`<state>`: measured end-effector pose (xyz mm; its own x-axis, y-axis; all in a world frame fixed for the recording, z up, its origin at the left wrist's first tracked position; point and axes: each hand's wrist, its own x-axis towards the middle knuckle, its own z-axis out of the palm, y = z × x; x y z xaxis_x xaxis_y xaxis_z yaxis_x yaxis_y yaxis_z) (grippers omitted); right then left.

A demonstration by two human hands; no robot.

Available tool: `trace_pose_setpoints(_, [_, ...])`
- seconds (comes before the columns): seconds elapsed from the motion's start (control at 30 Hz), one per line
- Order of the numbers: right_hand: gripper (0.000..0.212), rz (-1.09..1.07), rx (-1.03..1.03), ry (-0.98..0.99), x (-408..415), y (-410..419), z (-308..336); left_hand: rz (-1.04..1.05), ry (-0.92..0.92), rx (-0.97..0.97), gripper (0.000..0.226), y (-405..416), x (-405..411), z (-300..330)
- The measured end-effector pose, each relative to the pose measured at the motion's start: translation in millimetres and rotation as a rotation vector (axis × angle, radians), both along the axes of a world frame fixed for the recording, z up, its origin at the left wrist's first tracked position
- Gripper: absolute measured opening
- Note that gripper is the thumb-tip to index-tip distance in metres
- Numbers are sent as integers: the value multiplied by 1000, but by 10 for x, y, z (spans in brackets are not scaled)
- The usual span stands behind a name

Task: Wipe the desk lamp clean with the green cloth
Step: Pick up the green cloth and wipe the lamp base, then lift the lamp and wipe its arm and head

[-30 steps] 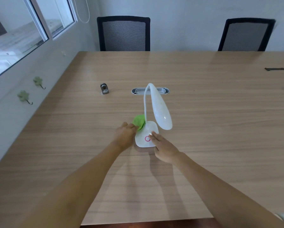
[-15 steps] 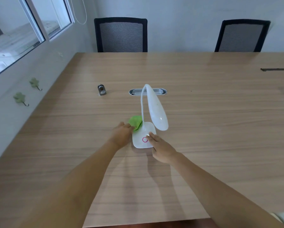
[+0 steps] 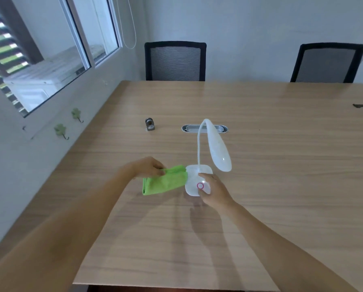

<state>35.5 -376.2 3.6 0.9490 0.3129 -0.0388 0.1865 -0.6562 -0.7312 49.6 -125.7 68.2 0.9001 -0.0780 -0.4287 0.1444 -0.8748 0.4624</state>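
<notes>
A white desk lamp [image 3: 217,150] with a curved neck and a drooping head stands on the wooden table [image 3: 281,165]. Its square base [image 3: 192,187] carries a pink ring button. My right hand [image 3: 215,191] rests on the right front of the base, thumb near the button. My left hand [image 3: 148,166] pinches the upper edge of a green cloth [image 3: 164,182], which hangs unfolded just left of the base, its right edge against the base's left side.
A small metal clip-like object [image 3: 149,124] sits further back on the table, left of an oval cable grommet [image 3: 204,128]. Two black mesh chairs [image 3: 175,61] stand at the far edge. The wall and window run along the left side.
My left hand has pulled back to the left from the lamp base, and the bunched cloth has opened out into a hanging sheet. My right hand stays on the base.
</notes>
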Motion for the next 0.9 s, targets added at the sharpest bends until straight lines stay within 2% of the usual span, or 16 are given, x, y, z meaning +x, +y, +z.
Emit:
trace_pose_setpoints(0.1, [87, 58, 166, 159, 19, 181, 84, -8, 90, -110, 31, 38, -118, 76])
trace_pose_setpoints(0.17, [96, 125, 159, 251, 28, 259, 132, -33, 151, -152, 32, 27, -178, 107])
trace_pose_setpoints(0.2, [89, 147, 158, 288, 24, 282, 144, -39, 175, -177, 32, 14, -211, 121])
trace_pose_setpoints(0.3, [32, 129, 225, 362, -25, 298, 226, -58, 172, -165, 34, -15, -272, 130])
trace_pose_setpoints(0.33, [23, 102, 267, 380, -40, 273, 229, -45, 157, -150, 34, -28, -293, 138])
trace_pose_setpoints(0.37, [21, 71, 299, 406, -62, 230, 229, -1, 160, -176, 34, -37, -312, 131])
trace_pose_setpoints(0.43, [29, 19, 344, 439, -108, 104, 235, 75, 206, -270, 39, -69, -338, 109])
trace_pose_setpoints(0.5, [34, -41, 360, 476, -167, -32, 253, 72, 232, -297, 41, -118, -358, 87])
trace_pose_setpoints(0.63, [38, -99, 336, 533, -271, -265, 302, 38, 187, -334, 23, -332, -368, 109])
trace_pose_setpoints(0.73, [29, -2, 182, 529, -358, -374, 410, -8, 187, -300, 25, -523, -380, 173])
trace_pose_setpoints(0.83, [40, 141, 30, 524, -458, -403, 561, -59, 230, -296, 31, -711, -422, 253])
trace_pose_setpoints(0.9, [33, 215, -23, 516, -554, -397, 659, -104, 240, -276, 34, -832, -445, 302])
